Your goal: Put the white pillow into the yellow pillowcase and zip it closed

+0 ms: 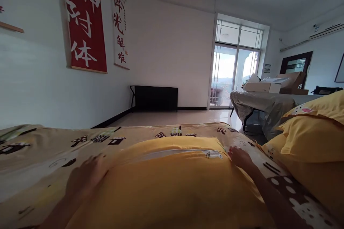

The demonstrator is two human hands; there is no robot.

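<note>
I see the yellow pillow (172, 186) lying between the two sets of fingers, its pale slit (172, 154) running across just beyond them. The fingers of the right hand (240, 156) are curled in, grasping the pillow's far corner. The left hand (87, 173) is at the opposite edge, too blurred for me to tell whether its fingers grip. Under the pillow and past both hands spreads a patterned blanket (145, 134). Right of the right fingers, more yellow pillows (313, 137) are piled.
</note>
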